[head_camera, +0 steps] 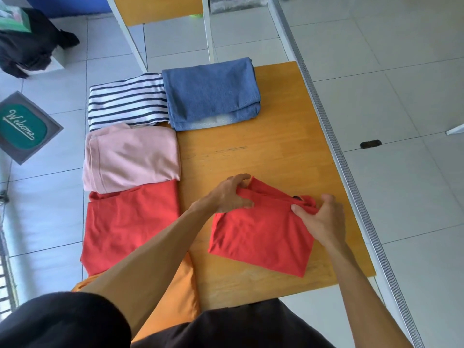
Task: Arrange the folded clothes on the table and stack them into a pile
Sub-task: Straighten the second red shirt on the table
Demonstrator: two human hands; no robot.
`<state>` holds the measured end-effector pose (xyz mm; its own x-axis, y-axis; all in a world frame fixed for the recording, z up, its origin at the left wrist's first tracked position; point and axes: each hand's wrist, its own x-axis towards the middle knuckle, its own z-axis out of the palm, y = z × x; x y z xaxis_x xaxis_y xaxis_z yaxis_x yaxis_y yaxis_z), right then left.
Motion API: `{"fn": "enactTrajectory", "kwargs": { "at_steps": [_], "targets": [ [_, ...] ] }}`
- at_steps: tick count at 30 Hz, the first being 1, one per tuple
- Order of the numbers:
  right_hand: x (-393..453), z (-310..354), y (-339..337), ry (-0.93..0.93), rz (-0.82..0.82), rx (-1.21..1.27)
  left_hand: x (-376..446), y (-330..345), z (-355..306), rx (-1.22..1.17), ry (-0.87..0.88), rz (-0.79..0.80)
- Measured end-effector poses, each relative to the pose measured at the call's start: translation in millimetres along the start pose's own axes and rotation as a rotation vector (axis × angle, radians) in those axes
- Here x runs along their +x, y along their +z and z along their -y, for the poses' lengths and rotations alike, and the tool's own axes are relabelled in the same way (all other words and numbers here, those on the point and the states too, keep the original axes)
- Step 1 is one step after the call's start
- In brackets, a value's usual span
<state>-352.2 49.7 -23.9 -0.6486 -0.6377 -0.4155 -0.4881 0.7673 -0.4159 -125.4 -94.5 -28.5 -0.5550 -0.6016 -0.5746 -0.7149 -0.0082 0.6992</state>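
Note:
A small folded red cloth (261, 237) lies on the wooden table (263, 151), near its front right. My left hand (228, 194) grips the cloth's far left corner. My right hand (320, 217) pinches its far right corner, where the fabric bunches. Along the table's left side lie a striped white-and-navy garment (125, 101), a pink one (130, 156), a larger red one (130, 227) and an orange one (180, 297) partly hidden under my left forearm. A folded blue garment (213, 94) sits at the far middle.
A wooden chair (160, 11) stands beyond the table's far edge. A green welcome mat (23, 126) and a dark bag (30, 43) lie on the tiled floor to the left. A metal floor rail (326, 121) runs along the right of the table.

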Motion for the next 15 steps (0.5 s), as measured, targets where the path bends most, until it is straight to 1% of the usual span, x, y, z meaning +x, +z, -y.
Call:
{"fn": "enactTrajectory", "kwargs": {
  "at_steps": [2, 4, 7, 8, 10, 12, 15],
  "targets": [
    [-3.6, 1.2, 3.1, 0.123, 0.067, 0.202, 5.1, 1.1, 2.5, 0.087, -0.02, 0.034],
    [-7.3, -0.7, 5.7, 0.16, 0.124, 0.388, 6.8, 0.8, 3.1, 0.119, -0.016, 0.042],
    [-7.5, -10.6, 5.3, 0.189, 0.178, 0.549, 4.5, -1.0, 7.3, 0.132, -0.021, 0.067],
    [-7.8, -12.6, 3.6, 0.191, 0.206, 0.569, 2.3, -0.8, 11.0, 0.137, -0.023, 0.072],
    [-9.1, -12.4, 3.0, 0.163, 0.283, 0.524, -3.4, 0.4, 20.1, 0.158, -0.015, 0.057],
    [-11.4, -4.7, 6.9, 0.107, 0.34, 0.463, -11.7, 2.3, 31.0, 0.171, 0.0, -0.002],
    [-4.6, 17.1, 14.9, 0.027, 0.282, 0.469, -25.7, -2.4, 43.4, 0.13, 0.025, -0.097]
  ]
}}
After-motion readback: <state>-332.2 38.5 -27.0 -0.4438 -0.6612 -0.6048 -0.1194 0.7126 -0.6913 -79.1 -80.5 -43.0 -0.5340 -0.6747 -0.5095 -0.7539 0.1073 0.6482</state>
